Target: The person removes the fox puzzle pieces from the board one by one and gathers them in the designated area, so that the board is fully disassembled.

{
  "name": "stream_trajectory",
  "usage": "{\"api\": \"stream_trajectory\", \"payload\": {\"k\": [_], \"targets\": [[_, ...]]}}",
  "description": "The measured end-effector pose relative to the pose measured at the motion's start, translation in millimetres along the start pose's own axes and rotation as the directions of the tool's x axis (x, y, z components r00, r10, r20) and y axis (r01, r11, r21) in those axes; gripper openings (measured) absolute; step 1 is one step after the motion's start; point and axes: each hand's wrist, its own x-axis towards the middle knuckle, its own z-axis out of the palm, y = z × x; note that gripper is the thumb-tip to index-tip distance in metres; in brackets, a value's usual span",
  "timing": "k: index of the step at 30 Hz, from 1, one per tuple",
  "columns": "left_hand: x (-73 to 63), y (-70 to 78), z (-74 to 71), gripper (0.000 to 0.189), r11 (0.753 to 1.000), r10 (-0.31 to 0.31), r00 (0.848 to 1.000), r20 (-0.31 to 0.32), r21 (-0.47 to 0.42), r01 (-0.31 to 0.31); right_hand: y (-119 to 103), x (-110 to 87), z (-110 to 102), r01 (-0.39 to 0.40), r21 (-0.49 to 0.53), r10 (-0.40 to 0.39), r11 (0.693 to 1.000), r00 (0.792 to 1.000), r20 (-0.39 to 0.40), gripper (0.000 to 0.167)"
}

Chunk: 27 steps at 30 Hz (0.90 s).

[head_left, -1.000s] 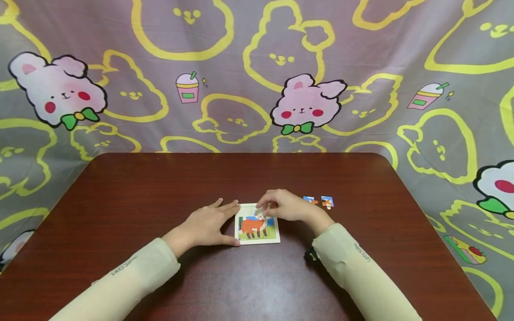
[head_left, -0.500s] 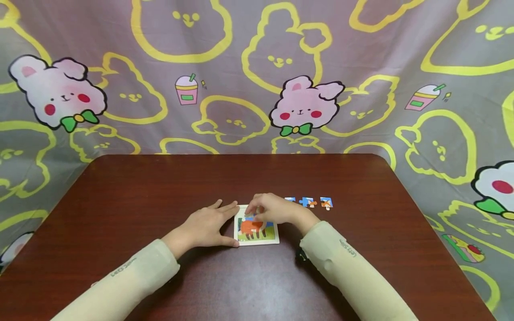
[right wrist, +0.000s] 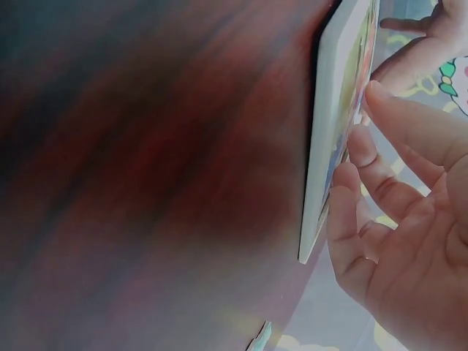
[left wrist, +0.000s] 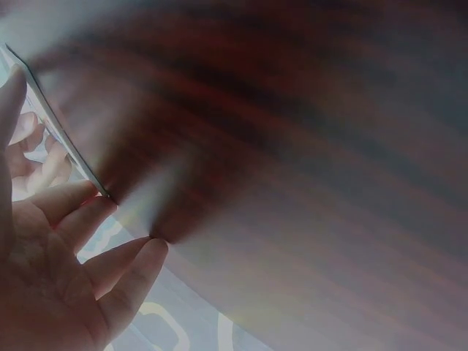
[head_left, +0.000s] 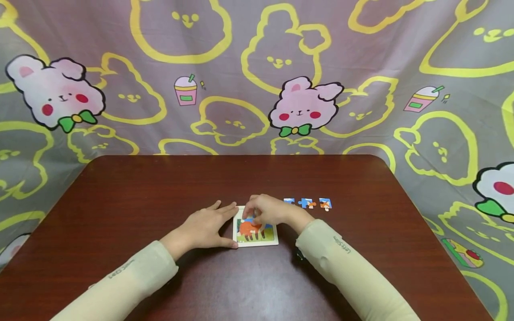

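Note:
A small square jigsaw puzzle with a pale frame (head_left: 255,244) lies on the table, showing an orange, fox-like animal over green and blue. Along its left side rests my left hand (head_left: 202,226), fingers spread, thumb at the near corner and fingertips by the far one. My right hand (head_left: 268,209) is bent over the upper part of the puzzle. In the right wrist view, the thumb (right wrist: 409,117) and two fingertips (right wrist: 362,145) come down at the puzzle's surface; I cannot tell if they pinch a piece. The hand covers the animal's head.
Three loose jigsaw pieces lie in a row behind and right of the puzzle: a partly covered one (head_left: 288,201), a middle one (head_left: 307,203) and a right one (head_left: 325,203). The brown table (head_left: 257,281) ends at a patterned curtain (head_left: 225,53).
My right hand has shifted left and slightly toward me over the puzzle, covering the animal's head and uncovering the leftmost loose piece. My left hand stays at the frame's left edge.

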Motion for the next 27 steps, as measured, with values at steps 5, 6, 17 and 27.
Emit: {"api": "stream_trajectory", "payload": {"k": [5, 6, 17, 27], "targets": [[-0.5, 1.0, -0.7, 0.099, 1.000, -0.002, 1.000, 0.000, 0.004, 0.002, -1.2, 0.4, 2.1, -0.003, -0.033, 0.002, 0.999, 1.000, -0.008, 0.026], [-0.6, 1.1, -0.6, 0.099, 1.000, -0.002, 1.000, 0.000, 0.004, 0.002, -1.3, 0.8, 2.6, -0.006, -0.048, 0.006, 0.999, 1.000, -0.010, 0.027], [-1.0, 2.4, -3.4, 0.091, 1.000, -0.004, 1.000, 0.001, 0.012, 0.004, -4.7, 2.2, 4.0, -0.024, -0.127, 0.021, 0.992, 0.999, -0.023, 0.026], [0.2, 3.1, -2.1, 0.086, 1.000, -0.002, 1.000, -0.017, 0.013, 0.002, -4.8, 1.8, 3.4, -0.029, -0.120, 0.028, 0.992, 0.999, -0.016, 0.027]]}}
